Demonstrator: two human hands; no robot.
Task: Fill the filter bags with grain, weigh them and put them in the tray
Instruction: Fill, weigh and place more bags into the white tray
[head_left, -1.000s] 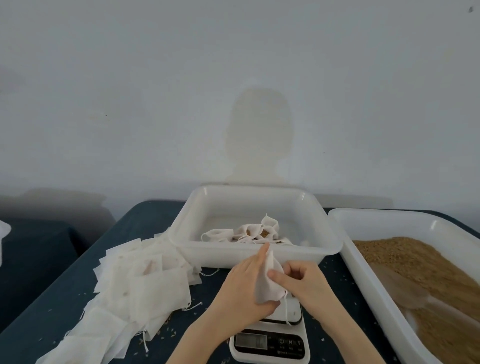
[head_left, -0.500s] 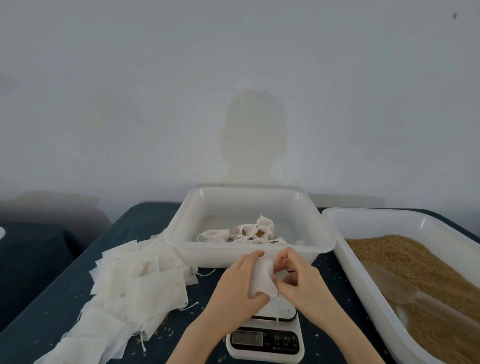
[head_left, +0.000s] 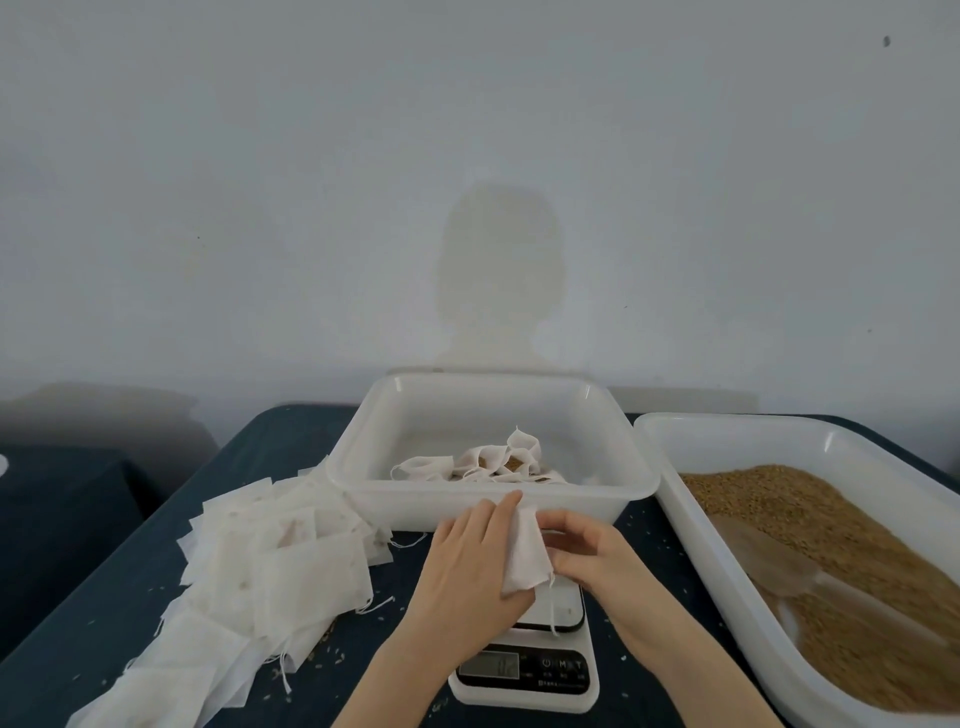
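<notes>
From the left: spare bags (head_left: 270, 566) lie heaped. My left hand (head_left: 467, 577) cups the filter bag (head_left: 524, 553) over the scale (head_left: 524, 670), and my right hand (head_left: 587, 556) pinches its edge. I judge I'm opening it; next comes scooping grain (head_left: 810, 525) in, then the tray (head_left: 493, 488).

A plain pale grey-white wall (head_left: 467, 156) fills the upper half of the view, flatly lit. A soft shadow of a head and shoulders (head_left: 498, 275) falls on it, straight ahead. The bench (head_left: 291, 452) wears a dark blue-green cloth. To the left stands a second dark-covered surface (head_left: 57, 509), apart from it, casting a dim shadow on the wall.
</notes>
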